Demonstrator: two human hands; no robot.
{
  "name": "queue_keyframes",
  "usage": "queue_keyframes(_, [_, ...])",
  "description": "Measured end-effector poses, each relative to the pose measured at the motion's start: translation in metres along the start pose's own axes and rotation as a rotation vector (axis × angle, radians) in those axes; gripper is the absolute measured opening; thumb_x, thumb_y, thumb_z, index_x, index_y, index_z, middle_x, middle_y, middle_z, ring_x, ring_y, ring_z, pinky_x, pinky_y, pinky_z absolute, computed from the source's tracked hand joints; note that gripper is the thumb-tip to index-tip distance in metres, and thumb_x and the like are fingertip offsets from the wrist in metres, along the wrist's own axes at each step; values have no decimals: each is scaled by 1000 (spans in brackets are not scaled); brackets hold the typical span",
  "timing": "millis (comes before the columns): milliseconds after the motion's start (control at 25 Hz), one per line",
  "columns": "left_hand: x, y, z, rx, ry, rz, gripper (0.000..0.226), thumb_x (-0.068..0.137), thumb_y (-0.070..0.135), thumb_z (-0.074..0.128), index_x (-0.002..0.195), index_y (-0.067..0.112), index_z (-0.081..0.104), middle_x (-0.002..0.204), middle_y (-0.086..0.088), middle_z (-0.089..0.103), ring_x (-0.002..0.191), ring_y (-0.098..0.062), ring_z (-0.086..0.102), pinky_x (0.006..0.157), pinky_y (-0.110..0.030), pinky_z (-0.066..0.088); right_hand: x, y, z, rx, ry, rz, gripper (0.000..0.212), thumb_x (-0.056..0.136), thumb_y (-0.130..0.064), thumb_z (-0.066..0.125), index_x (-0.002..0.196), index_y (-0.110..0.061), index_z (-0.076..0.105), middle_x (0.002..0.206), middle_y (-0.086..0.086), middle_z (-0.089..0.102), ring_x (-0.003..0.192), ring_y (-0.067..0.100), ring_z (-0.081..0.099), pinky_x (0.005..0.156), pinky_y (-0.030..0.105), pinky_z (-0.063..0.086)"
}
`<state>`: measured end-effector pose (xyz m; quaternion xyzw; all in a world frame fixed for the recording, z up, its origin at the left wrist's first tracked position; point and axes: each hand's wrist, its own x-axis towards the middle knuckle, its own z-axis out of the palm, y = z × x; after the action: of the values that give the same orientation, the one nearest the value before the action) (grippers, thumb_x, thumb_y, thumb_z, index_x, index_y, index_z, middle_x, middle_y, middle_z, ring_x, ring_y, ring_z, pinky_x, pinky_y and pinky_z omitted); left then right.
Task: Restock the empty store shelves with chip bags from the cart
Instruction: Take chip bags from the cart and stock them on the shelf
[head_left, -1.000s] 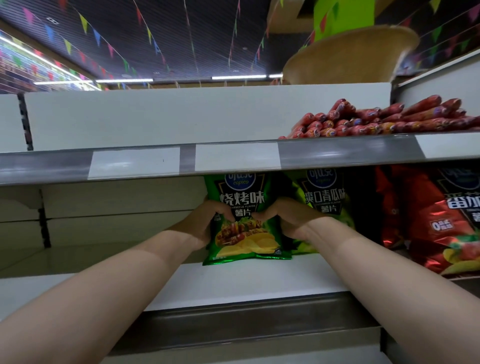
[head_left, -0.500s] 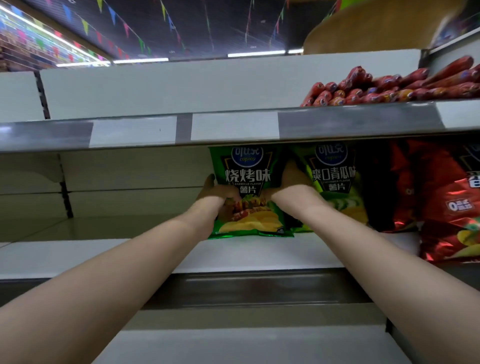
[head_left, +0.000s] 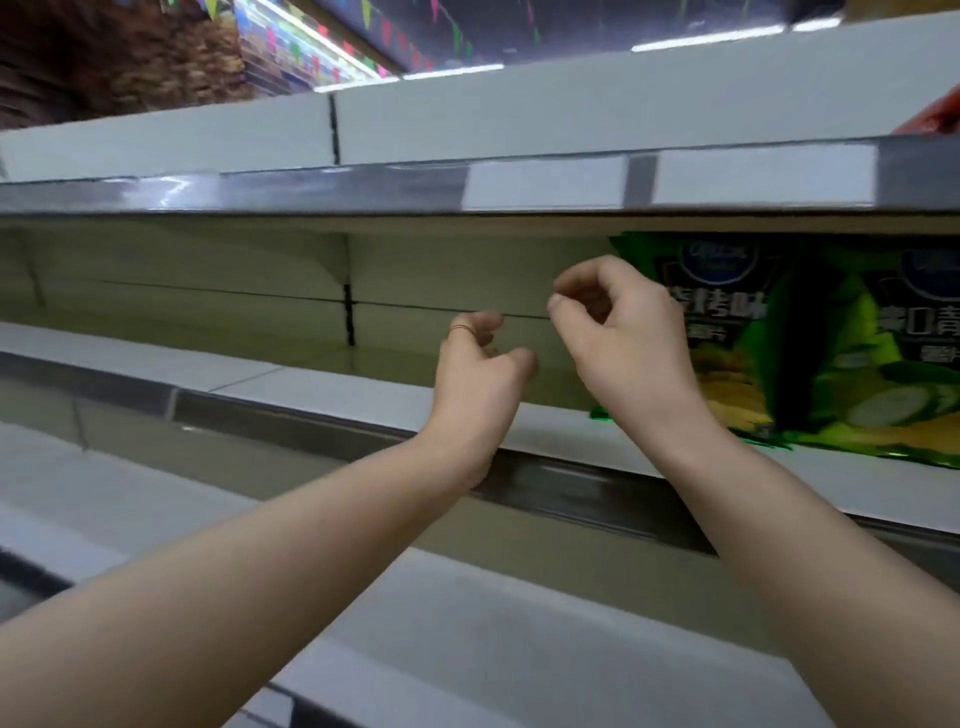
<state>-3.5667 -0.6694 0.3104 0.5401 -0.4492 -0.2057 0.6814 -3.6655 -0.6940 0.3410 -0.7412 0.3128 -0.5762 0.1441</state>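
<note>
Item: green chip bag (head_left: 727, 332), upright at the front of the middle shelf (head_left: 337, 387), touching a lighter green bag (head_left: 883, 364) on its right. It was probably light, puffed and slippery, with fragile contents, so you would do best to take it by the side edges and not squeeze the middle. Your right hand (head_left: 623, 338) hung just left of it and your left hand (head_left: 478, 379) beside that, both with fingers loosely curled and holding nothing.

A white shelf (head_left: 311, 382) runs across the view beneath an upper shelf (head_left: 311, 193). At its right end a dark green chip bag (head_left: 727, 332) stands upright, a light green chip bag (head_left: 883, 379) just beside it.
</note>
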Motion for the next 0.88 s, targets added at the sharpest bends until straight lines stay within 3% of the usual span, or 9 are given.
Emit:
queue_keyframes(120, [-3, 3, -73, 11, 105, -32, 30, 85, 4, 57, 110, 18, 48, 120, -5, 50, 107, -15, 48, 82, -22, 34, -2, -41, 50, 169, -46, 17, 12, 86, -12, 55, 79, -17, 64, 73, -10, 62, 76, 11, 58, 75, 27, 47])
queue_keyframes(280, [-17, 2, -194, 52, 241, -63, 25, 84, 4, 57, 105, 18, 51, 105, -2, 53, 87, -10, 50, 69, -18, 38, -24, -108, 141, 423, -148, 31, 21, 86, -11, 54, 69, -20, 62, 71, -3, 67, 74, 21, 62, 73, 33, 51])
queue_keyframes(440, [-42, -4, -323, 87, 415, -98, 20, 86, 2, 53, 90, 22, 52, 88, 3, 53, 76, -8, 49, 65, -17, 40, -64, -181, 247, 607, -298, 46, 23, 86, -8, 53, 68, -19, 61, 69, -5, 66, 68, 12, 59, 68, 29, 49])
queue_keyframes(640, [-74, -10, -459, 104, 656, -195, 15, 88, 8, 52, 95, 21, 54, 92, -1, 57, 85, -15, 52, 67, -24, 40, -120, -262, 357, 803, -463, 91, 22, 86, -7, 53, 68, -18, 62, 66, -6, 66, 66, 8, 59, 65, 22, 47])
queue_keyframes(800, [-86, -25, -530, 52, 787, -227, 14, 89, 7, 51, 99, 15, 56, 94, -7, 58, 86, -19, 55, 81, -33, 47, -152, -302, 424, 880, -605, 91, 17, 88, -9, 54, 75, -14, 64, 70, -3, 66, 72, 8, 63, 73, 25, 51])
queue_keyframes(880, [-85, -38, -561, 38, 848, -227, 17, 89, 5, 50, 103, 11, 56, 97, -9, 59, 89, -20, 58, 74, -27, 50, -162, -315, 459, 908, -676, 85, 17, 88, -9, 54, 75, -13, 64, 70, -3, 66, 71, 7, 62, 72, 24, 52])
